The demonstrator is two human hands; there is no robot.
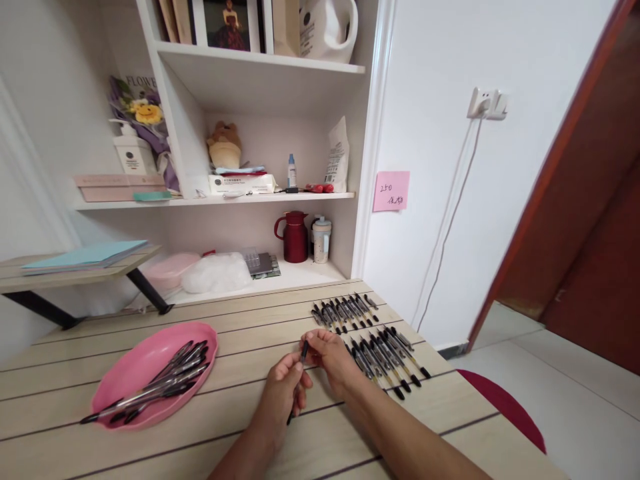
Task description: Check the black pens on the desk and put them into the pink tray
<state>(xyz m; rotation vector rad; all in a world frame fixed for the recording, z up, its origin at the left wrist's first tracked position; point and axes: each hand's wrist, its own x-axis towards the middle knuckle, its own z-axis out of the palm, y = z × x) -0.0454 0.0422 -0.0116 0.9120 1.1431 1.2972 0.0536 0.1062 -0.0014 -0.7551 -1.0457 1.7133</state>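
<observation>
Over the middle of the table, both hands meet on one pen with a black end pointing up and away. My left hand is closed around its barrel, and a dark tip shows below the fingers. The fingers of my right hand pinch the pen's upper black end. Just beyond and beside the right hand lie two rows of pens, a far row and a near row, several in each. On the left, a pink scalloped bowl holds a pile of black-and-clear pens.
Along the back stands a white shelf with a red jug and a speckled cup. A small raised stand with blue papers is at the left. A pink note sticks to the wall.
</observation>
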